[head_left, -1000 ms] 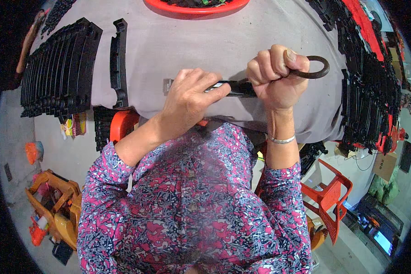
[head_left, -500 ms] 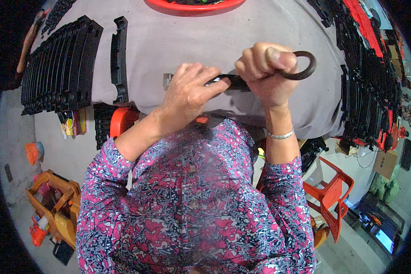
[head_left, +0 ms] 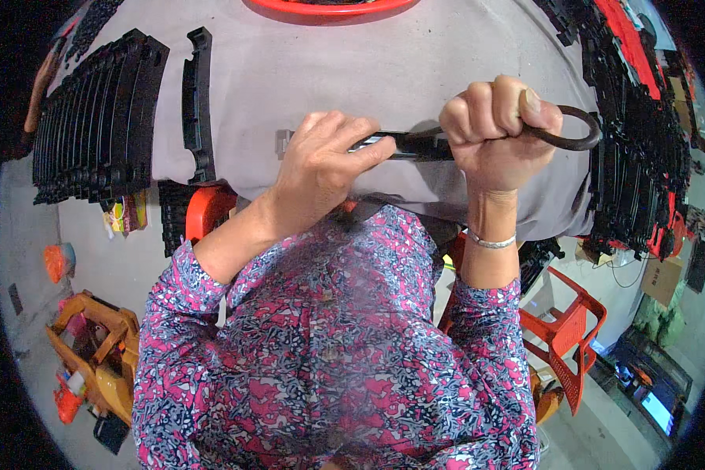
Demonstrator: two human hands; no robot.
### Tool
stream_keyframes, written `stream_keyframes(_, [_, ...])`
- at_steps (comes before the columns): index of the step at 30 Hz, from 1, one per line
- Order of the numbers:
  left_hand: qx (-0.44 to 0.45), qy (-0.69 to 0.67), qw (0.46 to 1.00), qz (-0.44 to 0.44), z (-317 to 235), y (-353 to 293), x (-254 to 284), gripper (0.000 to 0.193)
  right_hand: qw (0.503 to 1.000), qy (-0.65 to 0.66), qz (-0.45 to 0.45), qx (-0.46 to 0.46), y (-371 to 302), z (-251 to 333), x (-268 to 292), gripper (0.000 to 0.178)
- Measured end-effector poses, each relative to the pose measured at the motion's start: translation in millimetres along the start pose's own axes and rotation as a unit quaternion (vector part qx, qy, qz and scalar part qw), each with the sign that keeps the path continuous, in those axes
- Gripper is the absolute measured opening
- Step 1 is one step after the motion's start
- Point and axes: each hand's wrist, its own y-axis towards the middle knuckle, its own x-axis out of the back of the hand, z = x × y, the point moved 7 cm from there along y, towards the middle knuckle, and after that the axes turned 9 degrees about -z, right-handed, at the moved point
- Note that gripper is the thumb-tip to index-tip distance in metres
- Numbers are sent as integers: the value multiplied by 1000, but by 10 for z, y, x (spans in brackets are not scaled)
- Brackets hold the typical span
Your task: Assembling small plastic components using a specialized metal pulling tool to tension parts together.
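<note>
My left hand (head_left: 321, 160) is closed on one end of a black plastic strip (head_left: 423, 147) just above the grey cloth. The strip stretches to the right toward my other hand, and a pale shiny edge shows by my left thumb. In a fist, my right hand (head_left: 497, 133) grips a dark ring-ended tool (head_left: 583, 142). Its thick ring sticks out to the right past the thumb, and a thin dark part comes out on the left side over the strip. The fingers hide the tool's middle, and I cannot tell whether its tip touches the strip.
Another black strip (head_left: 199, 102) lies left on the grey cloth (head_left: 305, 70), beside a row of similar black strips (head_left: 102, 117). A red basin (head_left: 329, 14) stands at the far edge. More black parts (head_left: 634, 141) are piled right. A red chair (head_left: 568, 333) stands below right.
My right hand has moved to the right, away from my left hand, with the ring-ended tool in it. More of the black strip shows between the hands. My left hand has barely moved.
</note>
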Motion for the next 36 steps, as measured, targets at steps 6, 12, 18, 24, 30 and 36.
stream_keyframes(6, [3, -4, 1000, 0, 35, -8, -26, 27, 998, 63, 13, -20, 42, -86, 79, 40])
stream_keyframes(12, [1, -15, 1000, -9, -70, 116, -50, 30, 996, 82, -22, -3, 13, -37, 94, 40])
stream_keyframes(18, [27, -8, 1000, -1, -59, 105, -31, 22, 998, 30, -56, 24, 4, -252, 60, 58])
stream_keyframes(24, [19, -3, 1000, 11, -87, 80, 45, 23, 995, 62, -62, 44, -23, -268, -106, 43])
stream_keyframes(30, [13, -13, 1000, 13, -94, 115, 30, 27, 998, 20, -37, 54, 21, -280, -37, 42])
stream_keyframes(36, [23, -22, 999, 14, -72, 108, -23, 28, 998, 12, -33, 52, 12, -252, -39, 42])
